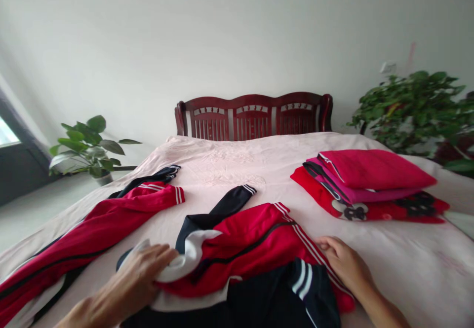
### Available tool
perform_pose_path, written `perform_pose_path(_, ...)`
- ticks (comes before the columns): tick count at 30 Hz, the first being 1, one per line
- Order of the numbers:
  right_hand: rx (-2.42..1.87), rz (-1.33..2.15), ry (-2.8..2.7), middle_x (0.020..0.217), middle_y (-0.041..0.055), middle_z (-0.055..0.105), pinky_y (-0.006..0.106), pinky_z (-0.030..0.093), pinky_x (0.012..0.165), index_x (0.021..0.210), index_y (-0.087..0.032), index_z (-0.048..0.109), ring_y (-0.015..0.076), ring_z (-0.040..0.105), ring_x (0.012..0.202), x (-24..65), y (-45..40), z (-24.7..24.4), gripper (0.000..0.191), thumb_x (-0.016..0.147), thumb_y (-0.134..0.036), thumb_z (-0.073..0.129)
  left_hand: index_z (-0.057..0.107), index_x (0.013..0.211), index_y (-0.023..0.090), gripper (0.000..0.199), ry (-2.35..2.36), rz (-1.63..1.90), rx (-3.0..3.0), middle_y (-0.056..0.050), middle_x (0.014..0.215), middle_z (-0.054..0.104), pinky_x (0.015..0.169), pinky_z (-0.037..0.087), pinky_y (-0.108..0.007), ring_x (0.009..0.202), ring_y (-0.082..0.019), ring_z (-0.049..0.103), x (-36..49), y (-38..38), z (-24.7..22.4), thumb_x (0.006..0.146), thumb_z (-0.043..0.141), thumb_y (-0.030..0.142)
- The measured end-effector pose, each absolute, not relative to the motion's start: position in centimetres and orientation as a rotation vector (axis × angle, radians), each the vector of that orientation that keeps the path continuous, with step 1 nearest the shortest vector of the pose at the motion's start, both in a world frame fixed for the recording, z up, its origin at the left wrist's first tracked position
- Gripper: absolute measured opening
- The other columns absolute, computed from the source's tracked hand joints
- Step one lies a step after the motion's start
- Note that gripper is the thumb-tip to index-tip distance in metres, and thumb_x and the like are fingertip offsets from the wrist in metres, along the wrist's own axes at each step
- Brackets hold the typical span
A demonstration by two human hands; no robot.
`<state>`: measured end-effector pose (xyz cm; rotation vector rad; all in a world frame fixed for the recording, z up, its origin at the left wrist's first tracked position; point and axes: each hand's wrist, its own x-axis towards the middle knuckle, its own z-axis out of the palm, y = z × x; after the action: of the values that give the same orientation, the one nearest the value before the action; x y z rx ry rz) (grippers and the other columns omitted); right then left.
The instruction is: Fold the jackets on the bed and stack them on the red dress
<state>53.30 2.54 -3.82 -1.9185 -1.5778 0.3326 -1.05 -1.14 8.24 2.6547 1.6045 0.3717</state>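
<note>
A red and navy zip-up jacket (244,241) with a white collar and white stripes lies spread on the bed in front of me, its collar end to the left. My left hand (142,273) is closed at the white collar, which is bunched up and slightly blurred by its fingers. At the opposite end, my right hand (344,261) has its fingers curled together at the striped bottom hem. One navy sleeve (233,202) stretches away toward the headboard, and the other lies across the near side. Left of it lies a second red and navy jacket (107,224).
Folded red and pink clothes (374,172) are stacked at the right on the pale pink bedspread (229,158). Behind stands a dark red wooden headboard (254,116). Potted plants (87,145) flank the bed, with a leafy one (414,111) at right.
</note>
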Motion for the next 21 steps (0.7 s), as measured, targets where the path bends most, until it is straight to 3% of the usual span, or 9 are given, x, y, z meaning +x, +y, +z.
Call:
perform_pose_path(4, -1.842, 0.352, -1.584, 0.101, 0.0042, 0.075, 0.031, 0.052, 0.087, 0.091, -0.024, 0.072, 0.0215, 0.070, 0.095, 53.5, 2.6, -3.9, 0.036, 0.070, -0.025, 0.043, 0.064, 0.102, 0.022, 0.034, 1.870, 1.304, 2.615, -0.002, 0.094, 0.070, 0.076, 0.050, -0.027, 0.086, -0.020, 0.065, 0.5, 1.2, 12.3, 0.070, 0.056, 0.015)
perform_pose_path(5, -1.826, 0.364, -1.585, 0.100, 0.0046, 0.075, 0.032, 0.053, 0.087, 0.091, -0.024, 0.072, 0.0218, 0.070, 0.094, 53.5, 2.6, -4.0, 0.036, 0.070, -0.025, 0.043, 0.063, 0.100, 0.021, 0.029, 1.807, 1.364, 2.600, -0.001, 0.090, 0.069, 0.072, 0.049, -0.025, 0.082, -0.018, 0.065, 1.1, 1.6, 12.6, 0.072, 0.056, 0.017)
perform_pose_path(8, -1.803, 0.400, -1.583, 0.097, 0.0047, 0.075, 0.033, 0.054, 0.086, 0.091, -0.024, 0.072, 0.0220, 0.070, 0.091, 53.5, 2.6, -3.9, 0.037, 0.069, -0.026, 0.042, 0.061, 0.086, 0.023, 0.022, 1.318, 0.739, 2.865, 0.003, 0.077, 0.066, 0.062, 0.043, -0.022, 0.068, -0.015, 0.061, 3.8, 2.2, 12.4, 0.070, 0.053, 0.009)
perform_pose_path(11, -1.807, 0.392, -1.565, 0.095, 0.0041, 0.076, 0.032, 0.054, 0.085, 0.089, -0.025, 0.072, 0.0217, 0.070, 0.089, 53.3, 2.6, -3.6, 0.037, 0.068, -0.025, 0.042, 0.063, 0.083, 0.022, 0.030, 1.084, 0.242, 3.011, 0.003, 0.077, 0.064, 0.064, 0.038, -0.022, 0.070, -0.013, 0.059, 6.2, 3.4, 13.2, 0.067, 0.050, 0.000)
perform_pose_path(16, -1.823, 0.386, -1.563, 0.098, 0.0048, 0.076, 0.033, 0.053, 0.088, 0.087, -0.024, 0.072, 0.0225, 0.070, 0.093, 52.9, 2.4, -2.9, 0.034, 0.068, -0.025, 0.044, 0.067, 0.093, 0.006, 0.028, 1.554, 0.649, 2.942, 0.004, 0.086, 0.065, 0.078, 0.038, -0.018, 0.086, -0.009, 0.060, 6.1, 10.6, 21.5, 0.075, 0.046, 0.009)
perform_pose_path(18, -1.828, 0.386, -1.563, 0.098, 0.0049, 0.075, 0.033, 0.053, 0.088, 0.088, -0.024, 0.072, 0.0225, 0.070, 0.093, 52.8, 2.3, -2.9, 0.035, 0.068, -0.025, 0.044, 0.065, 0.098, -0.003, 0.040, 1.938, 0.939, 2.863, 0.006, 0.093, 0.063, 0.083, 0.035, -0.019, 0.097, -0.008, 0.059, 4.2, 14.5, 26.0, 0.082, 0.038, 0.022)
perform_pose_path(21, -1.841, 0.391, -1.541, 0.098, 0.0052, 0.075, 0.031, 0.053, 0.085, 0.088, -0.024, 0.071, 0.0220, 0.070, 0.092, 53.0, 2.3, -3.3, 0.035, 0.069, -0.026, 0.042, 0.056, 0.105, -0.016, 0.066, 2.289, 1.249, 2.645, 0.001, 0.110, 0.059, 0.091, 0.032, -0.033, 0.118, -0.022, 0.052, -0.3, 18.4, 31.7, 0.086, 0.025, 0.038)
